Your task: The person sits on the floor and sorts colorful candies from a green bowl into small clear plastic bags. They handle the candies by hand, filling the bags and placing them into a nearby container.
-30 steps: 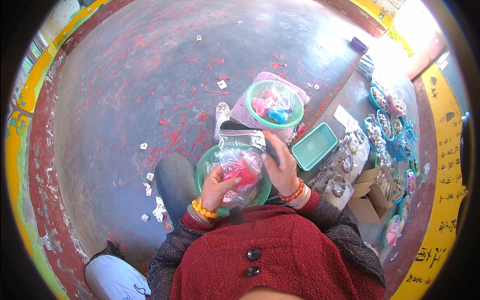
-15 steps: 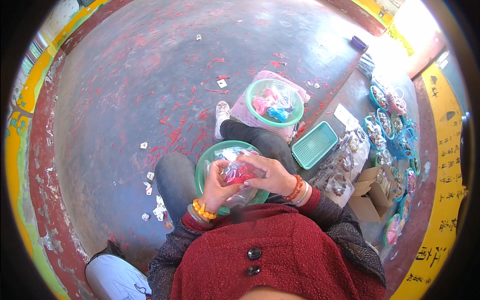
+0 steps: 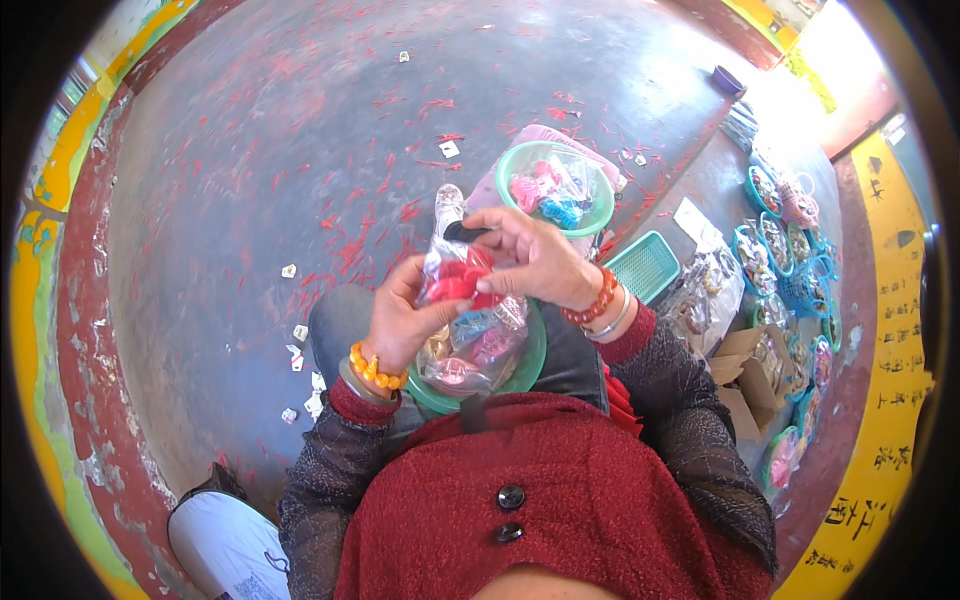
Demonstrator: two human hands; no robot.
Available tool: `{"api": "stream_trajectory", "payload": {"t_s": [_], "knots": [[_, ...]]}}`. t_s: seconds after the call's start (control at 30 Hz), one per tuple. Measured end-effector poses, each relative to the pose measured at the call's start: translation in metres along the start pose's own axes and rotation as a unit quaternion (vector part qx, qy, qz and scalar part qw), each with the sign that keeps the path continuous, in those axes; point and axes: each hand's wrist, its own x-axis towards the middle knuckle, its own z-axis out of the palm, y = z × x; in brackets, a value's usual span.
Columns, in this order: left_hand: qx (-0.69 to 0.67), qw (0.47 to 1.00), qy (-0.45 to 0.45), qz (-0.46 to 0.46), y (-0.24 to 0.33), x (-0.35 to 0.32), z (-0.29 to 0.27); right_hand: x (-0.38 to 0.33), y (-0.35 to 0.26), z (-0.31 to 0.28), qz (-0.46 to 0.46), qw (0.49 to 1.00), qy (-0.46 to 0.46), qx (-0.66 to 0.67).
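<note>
Above my lap, both hands grip a small clear plastic bag with red pieces in it; their exact kind I cannot make out. My left hand pinches it from the left side. On the other side my right hand has thumb and fingers closed on it. Beneath the hands, a green basin rests on my lap, holding clear bags with pink, blue and gold-coloured contents. Farther off, a second light green basin contains bagged pink and blue bundles.
The second basin sits on a pink pad. To the right are a teal plastic tray, clear bags, a cardboard box and several filled baskets. Red scraps and white bits litter the floor.
Both hands have risen from the basin and moved away from my body with the bag of red pieces. More of the bags in the lap basin now shows.
</note>
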Motion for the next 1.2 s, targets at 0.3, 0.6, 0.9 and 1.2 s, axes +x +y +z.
{"api": "stream_trajectory", "payload": {"t_s": [0.3, 0.6, 0.9, 1.2], "knots": [[-0.057, 0.988, 0.138, -0.047, -0.017, -0.003, -0.010, 0.029, 0.043, 0.004, 0.055, 0.998, 0.014, -0.002], [0.060, 0.971, 0.137, -0.187, -0.086, -0.024, -0.032, 0.043, 0.115, 0.006, 0.193, 0.974, 0.011, -0.117], [0.338, 0.910, 0.136, -0.199, -0.088, -0.028, -0.034, 0.054, 0.141, 0.014, 0.075, 0.947, -0.011, -0.313], [0.419, 0.888, 0.150, -0.115, -0.093, -0.032, -0.035, 0.041, 0.134, 0.024, -0.013, 0.887, 0.061, -0.457]]}}
